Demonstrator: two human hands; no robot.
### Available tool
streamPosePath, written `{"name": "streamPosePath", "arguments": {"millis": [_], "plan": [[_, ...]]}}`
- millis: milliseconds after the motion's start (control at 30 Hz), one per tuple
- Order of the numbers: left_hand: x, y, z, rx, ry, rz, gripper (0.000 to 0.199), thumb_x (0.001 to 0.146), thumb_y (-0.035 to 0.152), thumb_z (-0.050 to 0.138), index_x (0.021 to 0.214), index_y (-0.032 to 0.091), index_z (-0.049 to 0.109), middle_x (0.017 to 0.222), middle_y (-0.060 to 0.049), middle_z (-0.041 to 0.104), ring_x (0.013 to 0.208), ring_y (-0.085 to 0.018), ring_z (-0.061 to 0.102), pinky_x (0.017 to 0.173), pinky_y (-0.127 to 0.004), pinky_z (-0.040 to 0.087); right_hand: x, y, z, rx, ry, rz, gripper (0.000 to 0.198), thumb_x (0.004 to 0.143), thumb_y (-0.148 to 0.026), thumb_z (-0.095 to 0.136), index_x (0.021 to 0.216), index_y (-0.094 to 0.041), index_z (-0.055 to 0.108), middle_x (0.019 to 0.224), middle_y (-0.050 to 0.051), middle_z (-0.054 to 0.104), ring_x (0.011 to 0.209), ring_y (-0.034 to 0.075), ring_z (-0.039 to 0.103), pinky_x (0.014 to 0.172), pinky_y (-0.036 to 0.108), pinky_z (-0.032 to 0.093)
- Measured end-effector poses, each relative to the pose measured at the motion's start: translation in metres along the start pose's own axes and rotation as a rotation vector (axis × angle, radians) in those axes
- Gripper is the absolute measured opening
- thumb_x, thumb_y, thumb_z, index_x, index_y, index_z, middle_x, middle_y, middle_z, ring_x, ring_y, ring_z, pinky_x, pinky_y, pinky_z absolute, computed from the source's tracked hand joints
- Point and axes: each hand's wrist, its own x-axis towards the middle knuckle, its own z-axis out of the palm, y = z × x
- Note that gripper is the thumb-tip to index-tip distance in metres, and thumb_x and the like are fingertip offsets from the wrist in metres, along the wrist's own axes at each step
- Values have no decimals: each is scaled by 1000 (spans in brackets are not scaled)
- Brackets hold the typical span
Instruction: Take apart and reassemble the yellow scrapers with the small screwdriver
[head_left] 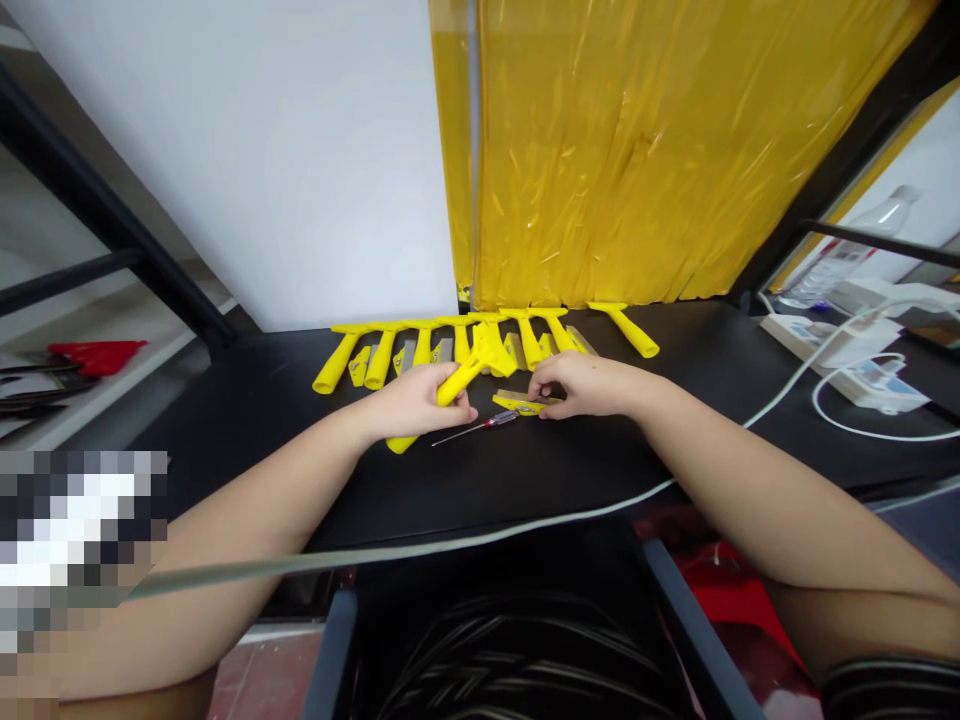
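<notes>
My left hand [431, 402] is closed around a yellow plastic scraper handle [486, 350], its wide flat head pointing up and away. Under that hand, the round end of another yellow handle [403, 444] shows on the table. The fingers of my right hand [589, 385] are curled onto a small yellow scraper blade holder [517, 404] with a metal strip, pinching its right end at the table top. Between my hands lies a thin screwdriver [487, 424] with a clear and red grip.
Several yellow handles [381, 358] stand in a row along the back of the black table [352, 500], with more blade holders [360, 366] among them. A white cable [555, 516] crosses the front edge. Power strips [855, 365] and a plastic bottle [847, 250] are at the right.
</notes>
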Motion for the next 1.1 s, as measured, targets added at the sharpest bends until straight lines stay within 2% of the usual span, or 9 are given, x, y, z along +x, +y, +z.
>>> {"name": "streamPosePath", "arguments": {"millis": [100, 367, 567, 700, 867, 967, 1100], "plan": [[-2, 3, 1, 151, -57, -4, 31, 79, 43, 81, 91, 21, 62, 85, 1, 75, 68, -15, 67, 62, -27, 49, -1, 3, 2, 53, 20, 12, 17, 82, -20, 81, 99, -18, 79, 92, 4, 76, 83, 19, 68, 74, 30, 50], [-5, 10, -8, 247, -164, -31, 15, 80, 27, 72, 89, 21, 61, 90, 2, 79, 77, -16, 71, 68, -27, 50, -5, 9, -1, 272, -59, 90, 26, 80, -18, 79, 106, -15, 77, 95, 6, 78, 89, 19, 73, 77, 30, 54], [-5, -8, -27, 271, -232, -70, 14, 76, 26, 73, 86, 21, 64, 84, 2, 76, 73, -15, 67, 66, -27, 48, -9, 14, -2, 353, -44, 142, 29, 78, -24, 79, 105, -15, 76, 95, 7, 79, 90, 20, 74, 80, 31, 58], [-5, -17, -35, 272, -262, -93, 17, 76, 31, 74, 88, 21, 66, 85, 0, 74, 73, -15, 66, 66, -28, 48, -8, 13, -1, 362, -13, 143, 28, 77, -18, 73, 104, -14, 76, 92, 6, 77, 86, 19, 73, 79, 31, 58], [-7, -13, -39, 338, -178, -55, 34, 80, 50, 75, 81, 21, 57, 71, 2, 59, 61, -13, 51, 57, -29, 38, -4, 8, 1, 223, 46, 161, 34, 73, -8, 67, 105, -16, 76, 85, 3, 76, 75, 17, 69, 73, 29, 54], [-9, -7, -38, 380, -81, 38, 39, 88, 58, 68, 90, 21, 58, 79, 0, 59, 69, -15, 53, 61, -29, 38, -4, 7, 1, 190, 61, 167, 35, 73, -7, 66, 106, -16, 77, 85, 3, 75, 71, 16, 68, 71, 30, 53], [-11, -1, -29, 463, 9, 152, 37, 103, 57, 49, 97, 21, 53, 85, -2, 59, 73, -17, 55, 67, -31, 41, -6, 11, 0, 296, 228, 162, 30, 76, -18, 70, 105, -16, 76, 85, 5, 74, 73, 18, 68, 71, 32, 55]]}}
